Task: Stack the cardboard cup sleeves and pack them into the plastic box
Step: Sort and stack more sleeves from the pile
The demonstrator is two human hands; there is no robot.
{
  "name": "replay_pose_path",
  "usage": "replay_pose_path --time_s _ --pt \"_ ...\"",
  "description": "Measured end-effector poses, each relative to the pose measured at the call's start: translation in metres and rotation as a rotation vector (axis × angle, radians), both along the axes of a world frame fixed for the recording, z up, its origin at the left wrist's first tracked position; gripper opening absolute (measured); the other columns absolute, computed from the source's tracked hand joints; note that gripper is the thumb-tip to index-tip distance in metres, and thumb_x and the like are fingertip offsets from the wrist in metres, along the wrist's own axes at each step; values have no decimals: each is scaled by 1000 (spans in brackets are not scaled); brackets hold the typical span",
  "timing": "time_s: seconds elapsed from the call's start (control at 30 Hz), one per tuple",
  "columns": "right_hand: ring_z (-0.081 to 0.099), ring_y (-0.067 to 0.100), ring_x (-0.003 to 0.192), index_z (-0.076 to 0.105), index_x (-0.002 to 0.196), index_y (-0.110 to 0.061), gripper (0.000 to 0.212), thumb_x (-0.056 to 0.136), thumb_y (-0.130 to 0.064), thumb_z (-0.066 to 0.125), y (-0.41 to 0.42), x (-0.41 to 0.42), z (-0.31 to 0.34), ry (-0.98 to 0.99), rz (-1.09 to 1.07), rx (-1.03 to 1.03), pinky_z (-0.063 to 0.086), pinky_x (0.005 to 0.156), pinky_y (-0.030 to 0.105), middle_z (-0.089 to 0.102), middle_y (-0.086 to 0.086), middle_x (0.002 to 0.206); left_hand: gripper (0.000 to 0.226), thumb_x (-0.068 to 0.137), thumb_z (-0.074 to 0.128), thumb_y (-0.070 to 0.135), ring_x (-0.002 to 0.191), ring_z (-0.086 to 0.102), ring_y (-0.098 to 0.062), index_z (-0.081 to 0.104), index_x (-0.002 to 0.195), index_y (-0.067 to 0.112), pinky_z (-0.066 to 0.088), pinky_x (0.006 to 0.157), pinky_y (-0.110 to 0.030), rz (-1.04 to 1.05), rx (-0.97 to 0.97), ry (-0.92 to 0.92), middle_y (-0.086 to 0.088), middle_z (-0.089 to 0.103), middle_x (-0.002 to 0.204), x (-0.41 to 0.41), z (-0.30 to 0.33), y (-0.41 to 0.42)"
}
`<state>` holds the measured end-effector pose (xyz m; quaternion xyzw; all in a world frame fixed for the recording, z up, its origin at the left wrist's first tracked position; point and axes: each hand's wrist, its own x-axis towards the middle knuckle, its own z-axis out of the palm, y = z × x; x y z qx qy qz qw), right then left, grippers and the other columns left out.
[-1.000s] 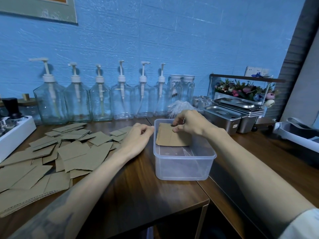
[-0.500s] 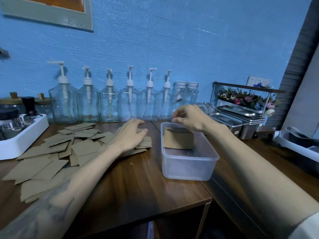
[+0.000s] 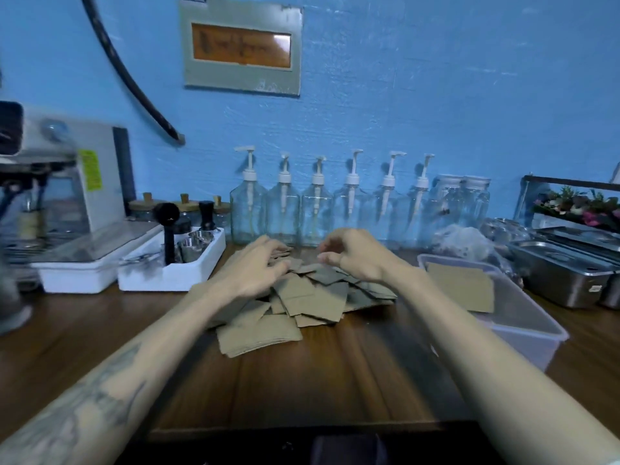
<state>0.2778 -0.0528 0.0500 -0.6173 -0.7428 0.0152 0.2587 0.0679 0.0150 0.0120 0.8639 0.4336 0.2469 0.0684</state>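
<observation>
A loose pile of flat brown cardboard cup sleeves (image 3: 312, 300) lies on the wooden counter in the middle of the head view. My left hand (image 3: 255, 270) rests on the pile's left side with its fingers spread over the sleeves. My right hand (image 3: 355, 256) hovers over the pile's far right part, fingers loosely curled and holding nothing. To the right stands the clear plastic box (image 3: 533, 333), with a small stack of sleeves (image 3: 464, 286) leaning inside it. Neither hand touches the box.
A row of glass pump bottles (image 3: 318, 209) lines the blue wall behind the pile. A white tray with tools (image 3: 174, 266) and a coffee machine (image 3: 63, 196) sit at the left. Steel containers (image 3: 557, 270) and a crumpled plastic bag (image 3: 466, 243) stand behind the box.
My right hand has left the box, where its sleeves now stay, and moved left over the pile. The view has turned left and the left hand remains on the sleeves.
</observation>
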Motion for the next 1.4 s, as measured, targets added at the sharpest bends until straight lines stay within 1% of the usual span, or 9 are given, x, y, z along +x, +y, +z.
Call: replay_pose_path --time_s 0.13,0.27,0.37,0.63,0.87,1.03,1.2,1.3,1.4 --pt "65 16 98 72 104 -17 20 91 -31 69 14 -16 -28 76 32 -31 52 93 40 73 0 103 45 100 45 46 128 47 -18 51 137 21 40 106 -42 25 -24 22 2 48 137 -27 -16 3" --pt "59 11 103 71 107 -23 19 92 -35 68 20 -16 -54 116 4 -7 45 93 29 67 -2 114 41 99 47 45 129 46 -16 56 132 24 38 108 -41 24 -28 9 7 49 136 -33 -35 8" --pt "57 12 105 70 105 -27 18 91 -38 68 26 -10 -63 149 -19 8 44 95 31 64 -5 113 39 99 48 45 127 46 -14 58 130 25 38 106 -36 10 -29 7 9 50 131 -28 -42 13" --pt "57 11 98 72 109 -20 23 91 -34 69 40 -2 -68 154 -35 27 40 83 25 64 -4 109 32 98 52 40 119 46 -10 62 124 25 36 103 -32 -22 1 -56 11 48 117 -22 -42 21" --pt "56 16 104 71 109 -23 29 89 -44 69 39 -3 -71 97 -47 -3 48 90 35 62 -4 109 35 97 51 45 115 43 -9 62 124 27 36 100 -32 -38 44 -28 9 47 115 -22 -44 24" --pt "47 17 113 71 114 -27 39 88 -54 64 40 -4 -74 35 -66 -19 44 100 44 59 -3 116 40 97 48 49 121 40 -12 57 131 29 32 96 -30 -23 44 37 8 45 123 -22 -45 23" --pt "41 17 117 68 123 -25 61 83 -70 58 39 -13 -72 -57 -83 -70 38 99 41 54 -5 120 45 95 49 55 121 40 -13 56 132 30 30 94 -29 -24 50 60 7 45 126 -22 -47 24" --pt "37 19 122 58 137 -23 80 78 -77 57 38 -21 -72 -147 -97 -113 33 105 41 48 -2 133 52 93 49 59 121 38 -14 53 136 30 34 97 -33 -19 59 99 6 43 128 -23 -50 25" --pt "33 20 125 52 143 -24 88 75 -80 56 37 -24 -73 -161 -96 -147 28 110 42 44 -3 138 61 93 47 62 127 34 -16 49 142 27 35 101 -38 -12 39 132 4 40 133 -22 -52 26"
